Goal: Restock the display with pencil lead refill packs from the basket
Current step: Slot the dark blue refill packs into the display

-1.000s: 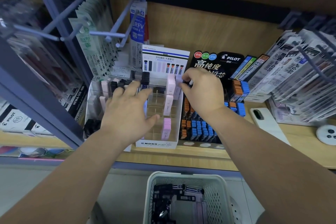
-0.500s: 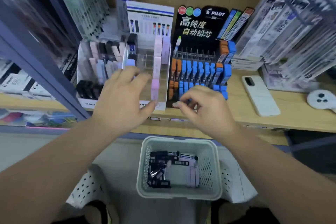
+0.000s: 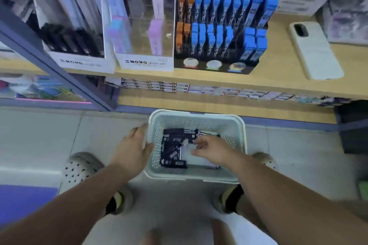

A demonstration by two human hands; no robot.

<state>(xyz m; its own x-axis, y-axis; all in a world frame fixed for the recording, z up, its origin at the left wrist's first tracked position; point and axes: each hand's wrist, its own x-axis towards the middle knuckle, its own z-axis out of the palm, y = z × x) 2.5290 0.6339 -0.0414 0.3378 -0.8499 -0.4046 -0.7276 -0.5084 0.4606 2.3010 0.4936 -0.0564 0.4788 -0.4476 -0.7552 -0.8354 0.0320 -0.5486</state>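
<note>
A pale plastic basket stands on the floor between my feet. Inside it lie dark pencil lead refill packs and a few pale ones, somewhat blurred. My left hand holds the basket's left rim. Reaching into the basket, my right hand has its fingers curled down onto the packs; a small pale pack lies at the fingertips, and whether it is gripped is unclear. Above on the wooden shelf stands the clear MONO display, with pale packs along its sides and bare slots in the middle.
A second MONO box with dark and pale packs stands to the left. To the right is a black rack of blue and orange refills. A white phone lies on the shelf. A blue-grey frame post slants at left.
The view has tilted down from the shelf to the floor. Both hands have dropped from the display: the left onto the basket rim, the right into the basket.
</note>
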